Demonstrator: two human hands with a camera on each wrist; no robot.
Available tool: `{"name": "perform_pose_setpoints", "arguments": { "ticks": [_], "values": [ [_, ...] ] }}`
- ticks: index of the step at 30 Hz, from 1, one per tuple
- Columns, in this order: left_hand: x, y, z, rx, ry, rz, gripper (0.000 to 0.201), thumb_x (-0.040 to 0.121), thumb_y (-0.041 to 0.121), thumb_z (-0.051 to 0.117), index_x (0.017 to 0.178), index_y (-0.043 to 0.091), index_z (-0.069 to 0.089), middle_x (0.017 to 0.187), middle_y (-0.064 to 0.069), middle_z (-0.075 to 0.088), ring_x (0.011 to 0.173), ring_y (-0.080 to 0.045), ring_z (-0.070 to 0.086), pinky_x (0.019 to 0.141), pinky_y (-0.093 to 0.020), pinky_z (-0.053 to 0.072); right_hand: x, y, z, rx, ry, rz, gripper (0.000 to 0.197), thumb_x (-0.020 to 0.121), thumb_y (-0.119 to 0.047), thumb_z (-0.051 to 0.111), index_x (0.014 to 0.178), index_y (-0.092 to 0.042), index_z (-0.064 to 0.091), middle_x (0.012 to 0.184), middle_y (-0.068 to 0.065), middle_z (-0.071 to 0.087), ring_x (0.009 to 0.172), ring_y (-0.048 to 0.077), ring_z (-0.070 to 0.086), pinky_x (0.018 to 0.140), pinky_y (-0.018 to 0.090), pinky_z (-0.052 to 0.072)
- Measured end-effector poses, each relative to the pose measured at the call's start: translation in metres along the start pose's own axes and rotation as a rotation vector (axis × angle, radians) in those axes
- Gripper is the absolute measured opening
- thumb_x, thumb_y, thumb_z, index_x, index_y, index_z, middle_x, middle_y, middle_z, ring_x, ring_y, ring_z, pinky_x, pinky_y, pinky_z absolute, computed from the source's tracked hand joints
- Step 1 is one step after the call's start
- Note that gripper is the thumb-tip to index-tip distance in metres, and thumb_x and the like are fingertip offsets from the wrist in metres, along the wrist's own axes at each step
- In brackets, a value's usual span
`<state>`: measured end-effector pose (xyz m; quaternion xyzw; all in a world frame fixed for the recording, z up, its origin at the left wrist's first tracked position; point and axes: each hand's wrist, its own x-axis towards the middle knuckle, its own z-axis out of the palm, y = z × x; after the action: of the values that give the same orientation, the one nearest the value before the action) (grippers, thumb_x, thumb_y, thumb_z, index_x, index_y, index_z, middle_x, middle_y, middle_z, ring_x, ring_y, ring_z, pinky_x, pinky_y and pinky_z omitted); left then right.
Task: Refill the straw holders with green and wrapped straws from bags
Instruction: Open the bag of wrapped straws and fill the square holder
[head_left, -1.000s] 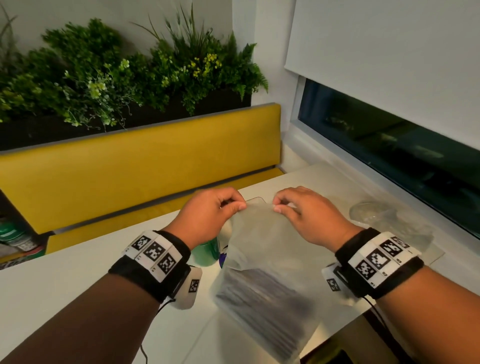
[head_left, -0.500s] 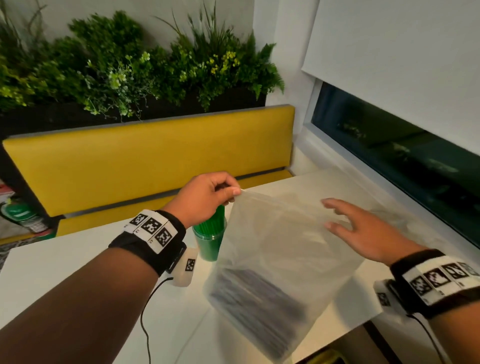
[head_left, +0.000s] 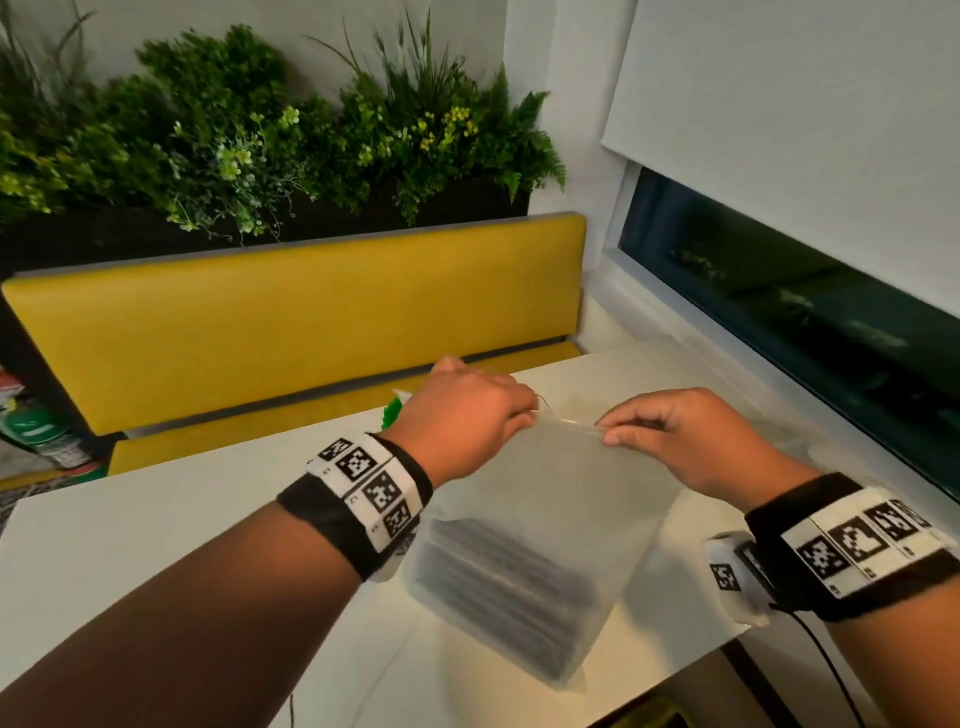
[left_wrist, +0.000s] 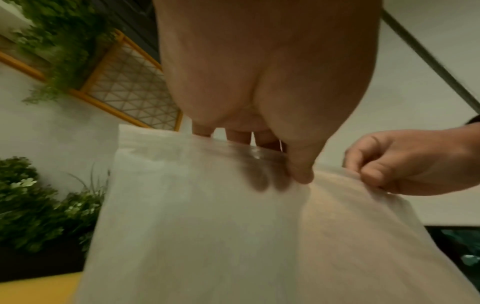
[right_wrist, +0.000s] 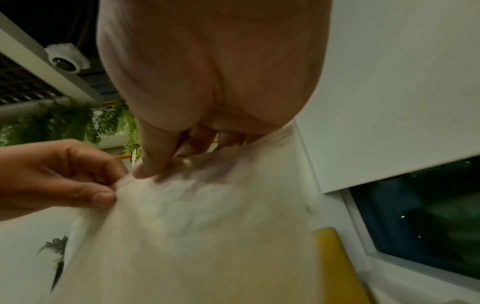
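**Both hands on the mouth of the bag, and a heavy load at the bottom**

The frosted plastic bag (head_left: 540, 525) stands on the white tabletop (head_left: 156, 545), its upper part lifted and its dark stack of straws (head_left: 498, 582) slumped at the bottom. The left hand (head_left: 462, 421) pinches the top edge between thumb and fingers, and the right hand (head_left: 680, 436) pinches the same edge just beside it. In the wrist views the thumbs sit on the near face and the other fingers show through the film from behind, so each hand is closed on the bag's rim, not spread.

What worries me is the seal. If it is a press strip, a sharp pull apart could make it give all at once; the film could jerk or tear down the side. I'd judge the weight sits low and off to one side, so the bag could tip and slide toward the near table edge, which is close under its lower corner.

Behind the left hand a bit of green (head_left: 395, 413) shows, probably the holder of green straws, though most of it is hidden. A left elbow or wrist swinging outward as the bag opens could knock it over.

A second clear bag (head_left: 795, 441), hard to make out, lies near the window side.
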<state>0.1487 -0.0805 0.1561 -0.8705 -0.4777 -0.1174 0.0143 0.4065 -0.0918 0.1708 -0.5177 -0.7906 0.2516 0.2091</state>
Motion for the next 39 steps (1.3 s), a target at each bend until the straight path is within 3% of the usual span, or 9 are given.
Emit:
{"name": "perform_pose_setpoints", "arguments": {
  "ticks": [9, 15, 20, 24, 27, 32, 34, 37, 39],
  "values": [
    [-0.008, -0.006, 0.000, -0.188, 0.095, -0.002, 0.021, 0.101, 0.039, 0.055, 0.111, 0.030, 0.071, 0.103, 0.009, 0.073, 0.095, -0.016, 0.063, 0.074, -0.033, 0.049, -0.028, 0.030, -0.023, -0.124, -0.022, 0.168, 0.023, 0.078, -0.034, 0.078, 0.078, -0.054, 0.067, 0.081, -0.032, 0.071, 0.081, -0.009, 0.064, 0.080, 0.018, 0.051],
    [-0.010, 0.003, 0.005, -0.211, 0.198, 0.130, 0.013, 0.098, 0.037, 0.060, 0.099, 0.027, 0.069, 0.092, 0.008, 0.072, 0.087, -0.020, 0.062, 0.070, -0.035, 0.052, -0.006, -0.001, -0.012, -0.016, -0.128, 0.154, 0.035, 0.090, -0.053, 0.056, 0.120, -0.038, 0.067, 0.117, -0.028, 0.062, 0.107, -0.007, 0.057, 0.098, 0.024, 0.042],
    [-0.030, 0.012, 0.000, -0.099, 0.337, 0.255, 0.015, 0.098, 0.029, 0.059, 0.095, 0.018, 0.068, 0.105, 0.000, 0.066, 0.101, -0.025, 0.060, 0.081, -0.041, 0.050, 0.010, -0.002, 0.008, 0.054, -0.105, 0.259, 0.015, 0.096, -0.027, 0.060, 0.090, -0.024, 0.073, 0.087, -0.010, 0.074, 0.080, 0.003, 0.068, 0.070, 0.020, 0.045],
    [-0.085, 0.034, 0.023, 0.071, 0.054, 0.421, 0.009, 0.091, 0.022, 0.061, 0.085, 0.025, 0.057, 0.078, 0.004, 0.058, 0.072, -0.019, 0.057, 0.070, -0.036, 0.047, 0.008, 0.008, 0.016, 0.523, 0.136, 0.566, 0.022, 0.101, -0.010, 0.042, 0.090, -0.015, 0.060, 0.081, 0.010, 0.062, 0.067, 0.025, 0.061, 0.047, 0.021, 0.045],
    [-0.126, 0.048, 0.054, 0.101, -0.207, 0.443, 0.024, 0.090, 0.053, 0.055, 0.083, 0.030, 0.055, 0.072, 0.010, 0.057, 0.060, -0.011, 0.059, 0.060, -0.024, 0.051, 0.004, 0.009, 0.030, 0.655, 0.040, 0.693, 0.033, 0.092, 0.003, 0.039, 0.087, -0.015, 0.067, 0.078, 0.011, 0.061, 0.066, 0.027, 0.056, 0.053, 0.031, 0.050],
    [-0.084, 0.067, 0.028, -0.159, 0.153, 0.180, 0.034, 0.097, 0.052, 0.047, 0.114, 0.025, 0.060, 0.114, -0.001, 0.063, 0.103, -0.023, 0.059, 0.087, -0.039, 0.049, -0.002, -0.010, 0.059, 0.873, -0.195, 0.635, 0.013, 0.093, -0.021, 0.059, 0.091, -0.015, 0.071, 0.082, 0.006, 0.071, 0.070, 0.020, 0.068, 0.066, 0.038, 0.054],
    [-0.061, 0.059, 0.032, -0.080, 0.029, -0.066, 0.052, 0.092, 0.051, 0.053, 0.137, 0.027, 0.043, 0.130, -0.005, 0.059, 0.121, -0.027, 0.054, 0.098, -0.046, 0.044, -0.005, -0.011, 0.060, 0.753, -0.171, 0.482, 0.012, 0.087, -0.020, 0.068, 0.098, -0.019, 0.066, 0.086, 0.003, 0.070, 0.070, 0.015, 0.065, 0.062, 0.031, 0.049],
    [-0.051, 0.032, 0.058, -0.219, -0.207, -0.301, 0.021, 0.103, 0.030, 0.045, 0.119, 0.021, 0.057, 0.102, -0.006, 0.071, 0.096, -0.030, 0.068, 0.084, -0.042, 0.053, -0.011, 0.003, 0.056, 0.183, -0.206, 0.373, 0.039, 0.078, -0.027, 0.080, 0.111, -0.030, 0.059, 0.088, -0.005, 0.064, 0.070, 0.010, 0.061, 0.058, 0.020, 0.044],
    [-0.051, 0.015, 0.063, -0.465, -0.128, -0.471, 0.020, 0.104, 0.028, 0.045, 0.103, 0.021, 0.064, 0.092, -0.003, 0.072, 0.085, -0.025, 0.068, 0.076, -0.037, 0.055, -0.017, 0.018, 0.053, -0.290, -0.300, 0.387, 0.040, 0.075, -0.044, 0.078, 0.109, -0.031, 0.061, 0.094, -0.007, 0.057, 0.082, 0.012, 0.058, 0.066, 0.026, 0.044]
  ]
}}
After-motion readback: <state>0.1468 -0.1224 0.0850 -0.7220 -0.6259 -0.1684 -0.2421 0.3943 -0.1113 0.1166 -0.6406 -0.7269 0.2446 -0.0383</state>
